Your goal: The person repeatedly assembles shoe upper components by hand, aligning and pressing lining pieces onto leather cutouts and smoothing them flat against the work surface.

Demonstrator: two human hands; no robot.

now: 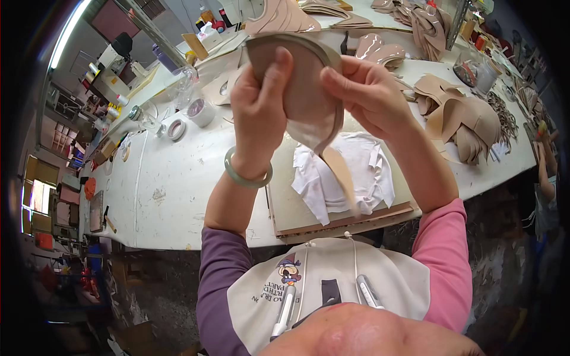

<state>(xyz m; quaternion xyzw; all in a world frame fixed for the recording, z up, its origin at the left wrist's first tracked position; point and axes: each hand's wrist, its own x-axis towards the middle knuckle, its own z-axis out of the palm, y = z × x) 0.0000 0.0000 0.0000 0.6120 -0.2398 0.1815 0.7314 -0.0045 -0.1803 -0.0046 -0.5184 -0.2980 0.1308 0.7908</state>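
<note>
Up in front of me, above the table, I hold a curved tan leather piece [310, 98] with a darker folded rim along its top. My left hand [260, 104] grips its left side, thumb pressed on the face. At the right edge my right hand [373, 98] pinches it between thumb and fingers. From its lower tip a narrow pale tan strip [339, 172] hangs down, blurred at its end. Beneath it, a crumpled white cloth [309, 178] lies on a flat board [284, 216]. The fingers behind the leather are partly hidden.
Stacked tan leather pieces [463, 115] lie on the right of the white table [178, 196], with more [282, 18] at the back. At the left stand a white tub [200, 113], a glass jar [145, 121] and a tape roll [176, 129]. A hammer [109, 219] lies far left.
</note>
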